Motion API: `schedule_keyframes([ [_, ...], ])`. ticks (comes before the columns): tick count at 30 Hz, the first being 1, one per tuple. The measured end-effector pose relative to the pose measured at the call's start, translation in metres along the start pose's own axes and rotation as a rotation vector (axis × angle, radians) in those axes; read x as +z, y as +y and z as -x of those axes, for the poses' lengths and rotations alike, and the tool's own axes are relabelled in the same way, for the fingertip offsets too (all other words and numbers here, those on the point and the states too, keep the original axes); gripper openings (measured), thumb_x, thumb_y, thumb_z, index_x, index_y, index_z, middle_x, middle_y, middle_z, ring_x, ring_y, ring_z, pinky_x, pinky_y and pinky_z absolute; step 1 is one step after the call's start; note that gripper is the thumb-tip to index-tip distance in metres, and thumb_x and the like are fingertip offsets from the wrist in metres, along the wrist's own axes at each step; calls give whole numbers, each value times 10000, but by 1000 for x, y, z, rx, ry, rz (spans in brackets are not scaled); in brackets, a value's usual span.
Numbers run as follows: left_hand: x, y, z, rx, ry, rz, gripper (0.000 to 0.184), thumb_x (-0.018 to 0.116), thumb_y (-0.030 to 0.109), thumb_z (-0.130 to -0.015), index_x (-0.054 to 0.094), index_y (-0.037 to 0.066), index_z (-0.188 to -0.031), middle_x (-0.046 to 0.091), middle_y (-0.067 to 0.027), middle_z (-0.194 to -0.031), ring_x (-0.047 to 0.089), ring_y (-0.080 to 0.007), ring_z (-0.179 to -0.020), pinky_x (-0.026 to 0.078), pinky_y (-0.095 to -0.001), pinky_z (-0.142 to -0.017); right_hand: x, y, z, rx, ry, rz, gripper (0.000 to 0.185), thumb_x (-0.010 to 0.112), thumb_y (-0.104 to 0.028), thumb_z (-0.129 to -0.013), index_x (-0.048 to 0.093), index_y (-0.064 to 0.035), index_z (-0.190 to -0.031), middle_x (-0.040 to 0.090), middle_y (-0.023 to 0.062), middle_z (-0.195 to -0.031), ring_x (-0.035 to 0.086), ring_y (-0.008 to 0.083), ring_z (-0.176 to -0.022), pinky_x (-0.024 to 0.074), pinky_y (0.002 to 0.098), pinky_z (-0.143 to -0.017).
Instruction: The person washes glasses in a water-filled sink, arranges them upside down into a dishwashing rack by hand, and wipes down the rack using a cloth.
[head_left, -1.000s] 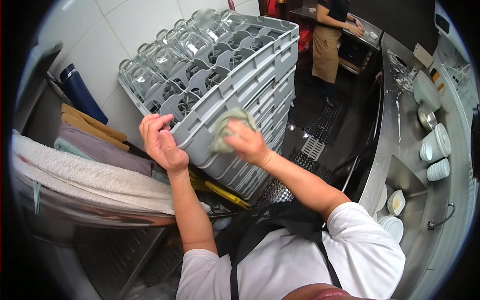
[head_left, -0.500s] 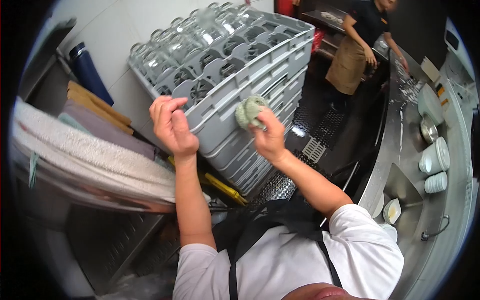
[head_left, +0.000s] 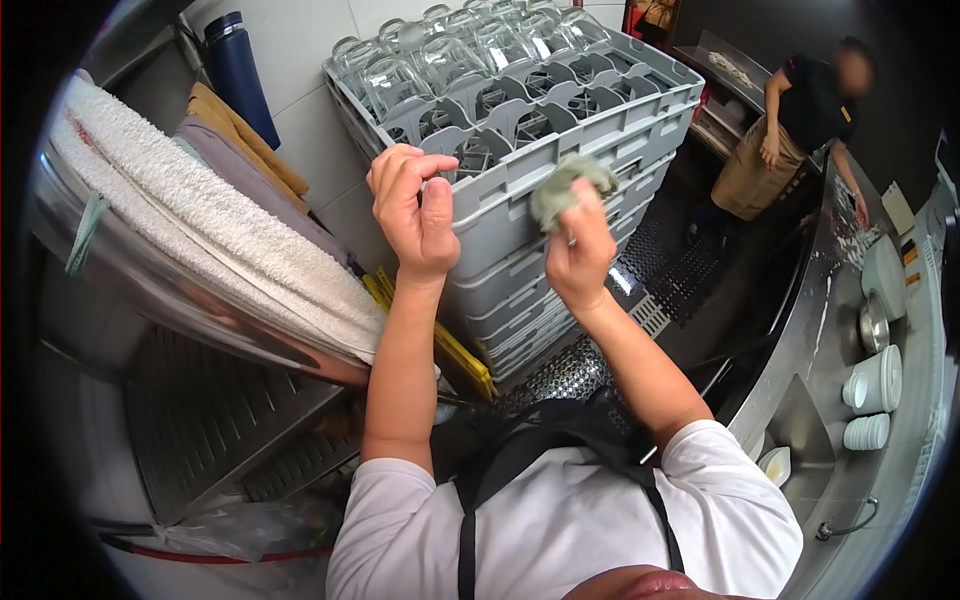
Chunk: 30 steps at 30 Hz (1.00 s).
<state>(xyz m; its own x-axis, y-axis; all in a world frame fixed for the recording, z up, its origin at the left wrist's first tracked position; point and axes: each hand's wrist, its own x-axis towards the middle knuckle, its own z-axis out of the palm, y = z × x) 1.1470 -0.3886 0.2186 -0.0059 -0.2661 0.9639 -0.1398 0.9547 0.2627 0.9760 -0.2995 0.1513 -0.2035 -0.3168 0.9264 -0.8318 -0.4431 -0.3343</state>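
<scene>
A stack of grey plastic glass racks (head_left: 490, 268) stands in front of me. Upside-down clear glasses (head_left: 450, 62) fill the back compartments of the top rack, while its front compartments hold none. My right hand (head_left: 582, 255) is closed on a crumpled pale green cloth (head_left: 552, 198), which lies against the top rack's front side and is slightly blurred. Beside the rack's near left corner is my left hand (head_left: 415, 215), fingers loosely bent and thumb apart, with nothing visible in it. Whether its fingertips touch the rack is unclear.
Towels (head_left: 230, 225) hang over a metal rail at left, near a dark blue bottle (head_left: 243, 80). A yellow object (head_left: 465, 365) stands beside the stack. At right, a metal counter (head_left: 805, 345) carries white containers (head_left: 878, 380) and a sink (head_left: 800, 430). A co-worker (head_left: 790, 130) stands beyond.
The view has shifted, so the racks and hands appear further right. My right hand still holds the cloth against the rack's side. My left hand stays by the corner.
</scene>
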Motion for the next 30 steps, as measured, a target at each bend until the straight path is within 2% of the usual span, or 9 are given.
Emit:
schedule_keyframes([
  [4,0,4,-1,-44,-14,4,357,482,278,-930,664,-20,-855,594,-115,-839,533,-265,-947,426,-343,-815,-11,-23,2,-352,-223,-171,167,629,61,-796,634,-2,-951,636,235,-1180,624,407,-1129,505,448,-963],
  [7,0,1,-3,33,0,-7,358,480,278,-930,666,-20,-860,589,-114,-827,533,-265,-934,425,-347,-802,-23,-23,-32,-74,34,33,192,628,67,-809,627,1,-990,605,246,-1225,585,423,-1178,492,449,-969],
  [10,0,0,0,-19,30,17,310,525,283,-903,676,17,-858,590,-97,-798,554,-291,-915,393,-377,-862,-6,-14,-43,56,-33,85,229,616,84,-810,628,6,-1025,584,249,-1256,544,450,-1214,437,463,-1043],
  [14,-1,2,-3,-20,16,30,302,534,295,-891,680,33,-856,592,-102,-797,566,-308,-903,378,-387,-899,-6,-44,-31,-214,-199,-150,239,637,87,-728,653,-17,-942,595,209,-1231,578,376,-1179,458,470,-1013],
  [17,-4,1,-2,-24,-17,15,348,517,323,-893,667,11,-861,602,-123,-816,569,-324,-913,386,-405,-900,-8,-64,-56,-243,-22,-113,247,652,73,-720,655,-27,-946,599,183,-1210,582,367,-1162,462,480,-983],
  [19,-3,-5,-1,19,9,41,393,501,349,-907,657,-12,-904,608,-142,-855,571,-331,-928,393,-418,-900,-1,-63,-71,-342,-254,-3,241,679,-56,-768,654,-66,-1008,596,146,-1193,580,353,-1145,437,495,-985],
  [23,3,-5,2,-25,110,104,487,468,405,-940,628,-51,-995,611,-173,-934,577,-343,-958,402,-431,-903,6,-50,-83,-408,-233,-51,280,669,-97,-757,670,-94,-1038,617,126,-1111,603,334,-1061,457,465,-952],
  [28,2,-8,10,-108,31,161,663,384,549,-1005,551,-68,-1183,562,-145,-1131,484,-148,-795,412,-306,-781,-12,-8,-101,-412,-248,2,273,656,-50,-741,700,-94,-1006,647,120,-1055,628,320,-994,497,432,-893],
  [30,3,-8,9,-113,45,182,668,387,555,-1006,545,-69,-1186,558,-145,-1126,487,-151,-796,412,-308,-789,-30,24,-108,-390,-287,52,335,654,64,-745,710,-69,-1047,641,154,-1108,608,356,-1057,485,432,-949],
])
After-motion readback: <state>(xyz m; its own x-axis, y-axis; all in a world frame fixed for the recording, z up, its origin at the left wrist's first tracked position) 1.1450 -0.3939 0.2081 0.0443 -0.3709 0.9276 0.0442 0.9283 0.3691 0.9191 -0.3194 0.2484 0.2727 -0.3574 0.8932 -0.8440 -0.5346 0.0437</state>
